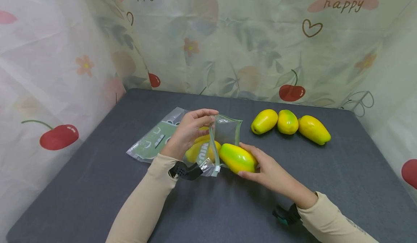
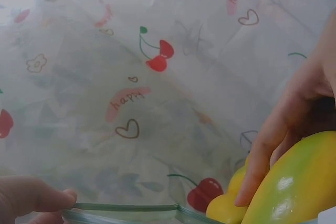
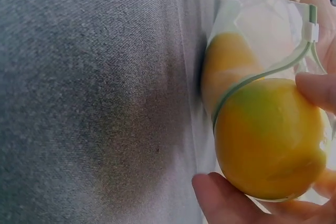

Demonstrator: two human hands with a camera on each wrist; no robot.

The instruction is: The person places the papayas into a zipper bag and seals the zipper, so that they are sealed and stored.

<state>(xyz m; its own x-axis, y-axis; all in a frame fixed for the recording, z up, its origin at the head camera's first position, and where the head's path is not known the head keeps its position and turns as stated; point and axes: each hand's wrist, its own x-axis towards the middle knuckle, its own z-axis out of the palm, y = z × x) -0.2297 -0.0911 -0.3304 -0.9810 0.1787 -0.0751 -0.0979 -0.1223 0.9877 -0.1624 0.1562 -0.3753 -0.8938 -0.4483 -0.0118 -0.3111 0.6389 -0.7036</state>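
Note:
A clear zip bag [image 1: 226, 131] with green edging, a white slider and a green cartoon print lies on its side, its mouth toward the right. Yellow fruit [image 1: 193, 152] shows through its plastic. My left hand [image 1: 192, 127] pinches the upper edge of the mouth between thumb and fingers. In my right hand [image 1: 265, 167] is a yellow-green mango [image 1: 237, 158], gripped with the thumb on the near side and fingers on the far side. One end of this mango [image 3: 270, 137] is right at the bag's green rim, as the right wrist view shows.
Three more yellow-green mangoes, a left one [image 1: 264, 121], a middle one [image 1: 287, 122] and a right one [image 1: 314, 129], lie in a row at the back right of the dark table [image 1: 107, 192]. Printed curtains [image 1: 228, 44] stand behind and beside it.

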